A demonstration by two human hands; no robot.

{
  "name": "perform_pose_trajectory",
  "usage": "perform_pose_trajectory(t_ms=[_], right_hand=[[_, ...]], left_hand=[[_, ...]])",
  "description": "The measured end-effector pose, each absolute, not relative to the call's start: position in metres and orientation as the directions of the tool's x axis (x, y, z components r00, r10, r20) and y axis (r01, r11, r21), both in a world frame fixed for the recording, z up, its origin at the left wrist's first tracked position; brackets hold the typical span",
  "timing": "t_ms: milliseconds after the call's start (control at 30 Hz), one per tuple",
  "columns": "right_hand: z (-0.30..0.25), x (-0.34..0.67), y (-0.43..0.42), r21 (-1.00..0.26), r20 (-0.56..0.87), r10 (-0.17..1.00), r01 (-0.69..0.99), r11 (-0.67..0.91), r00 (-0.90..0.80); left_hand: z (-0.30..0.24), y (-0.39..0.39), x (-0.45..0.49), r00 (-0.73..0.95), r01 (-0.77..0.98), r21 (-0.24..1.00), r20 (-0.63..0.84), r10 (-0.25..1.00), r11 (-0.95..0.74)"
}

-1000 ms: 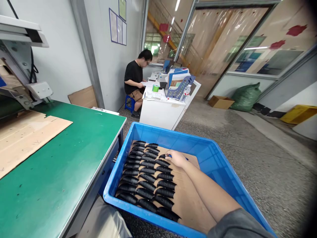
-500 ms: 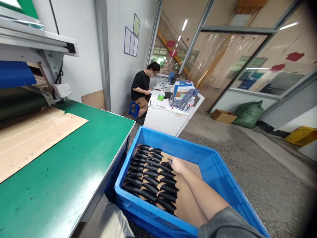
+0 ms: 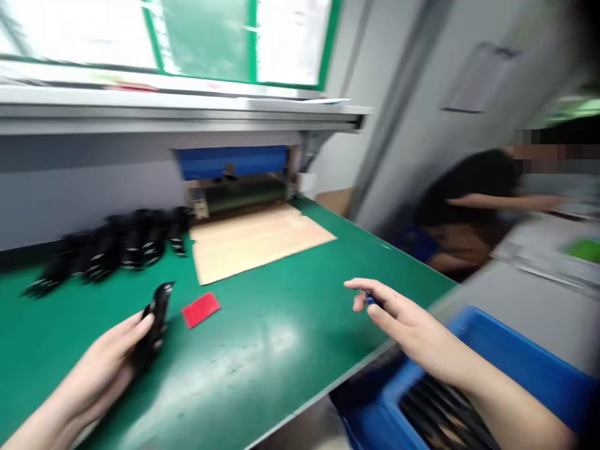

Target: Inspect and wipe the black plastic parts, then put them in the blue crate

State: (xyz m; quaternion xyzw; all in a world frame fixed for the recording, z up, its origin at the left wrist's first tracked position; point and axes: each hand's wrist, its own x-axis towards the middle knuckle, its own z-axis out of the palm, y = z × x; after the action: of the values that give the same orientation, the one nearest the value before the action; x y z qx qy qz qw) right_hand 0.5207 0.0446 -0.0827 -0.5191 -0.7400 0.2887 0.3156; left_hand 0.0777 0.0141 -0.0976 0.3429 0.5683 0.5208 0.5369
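Note:
My left hand (image 3: 110, 356) is closed around a bundle of glossy black curved pieces (image 3: 160, 309), held above the green tabletop (image 3: 262, 337). My right hand (image 3: 405, 319) hovers over the table's right edge. Its thumb and fingers are around a small dark tool with a blue part (image 3: 372, 298); its kind is not clear. A red pad (image 3: 201, 310) lies flat on the table, just right of the black bundle. Similar black bundles (image 3: 134, 240) stand in a row along the back left. Under my right forearm, more black pieces (image 3: 434, 409) lie in a blue crate (image 3: 405, 382).
A tan board (image 3: 257, 244) lies before a machine opening with a blue cover (image 3: 234, 162). Above it runs a white shelf (image 3: 187, 119). At the right, a blurred person in black (image 3: 469, 187) sits at a white desk (image 3: 529, 287).
My view has swung left from the crate to the green table. My right hand has left the crate's black pieces and is over the table edge. My left hand with its black bundle has come into view.

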Motion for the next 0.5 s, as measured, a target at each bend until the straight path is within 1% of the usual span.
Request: perform_pose_trajectory(t_ms=[33,67,100,133,200,300,400,500], right_hand=[[-0.076,0.479,0.059,-0.810,0.185,0.897,0.455,0.370,-0.402],[-0.071,0.437,0.071,-0.829,0.202,0.847,0.375,0.415,-0.491],[-0.069,0.394,0.080,-0.800,0.226,0.816,0.376,0.467,-0.532],[-0.069,0.353,0.088,-0.725,0.262,0.795,0.432,0.536,-0.547],[-0.072,0.283,0.097,-0.650,0.319,0.737,0.428,0.628,-0.596],[-0.084,0.217,0.103,-0.578,0.375,0.620,0.349,0.738,-0.689],[-0.100,0.197,0.104,-0.534,0.439,0.555,0.292,0.793,-0.707],[-0.113,0.200,0.103,-0.533,0.458,0.528,0.254,0.807,-0.715]], left_hand=[[-0.098,0.014,0.070,-0.179,-0.322,0.920,-0.292,0.939,0.225],[-0.098,0.018,0.063,-0.204,-0.421,0.893,-0.266,0.942,0.161],[-0.099,0.022,0.058,-0.227,-0.493,0.863,-0.245,0.942,0.106],[-0.101,0.027,0.054,-0.253,-0.535,0.843,-0.222,0.942,0.055],[-0.103,0.034,0.047,-0.291,-0.577,0.817,-0.188,0.938,-0.015],[-0.108,0.033,0.043,-0.259,-0.628,0.777,-0.143,0.955,-0.054],[-0.111,0.027,0.043,-0.210,-0.670,0.739,-0.089,0.974,-0.077],[-0.110,0.025,0.046,-0.172,-0.700,0.712,-0.084,0.982,-0.062]])
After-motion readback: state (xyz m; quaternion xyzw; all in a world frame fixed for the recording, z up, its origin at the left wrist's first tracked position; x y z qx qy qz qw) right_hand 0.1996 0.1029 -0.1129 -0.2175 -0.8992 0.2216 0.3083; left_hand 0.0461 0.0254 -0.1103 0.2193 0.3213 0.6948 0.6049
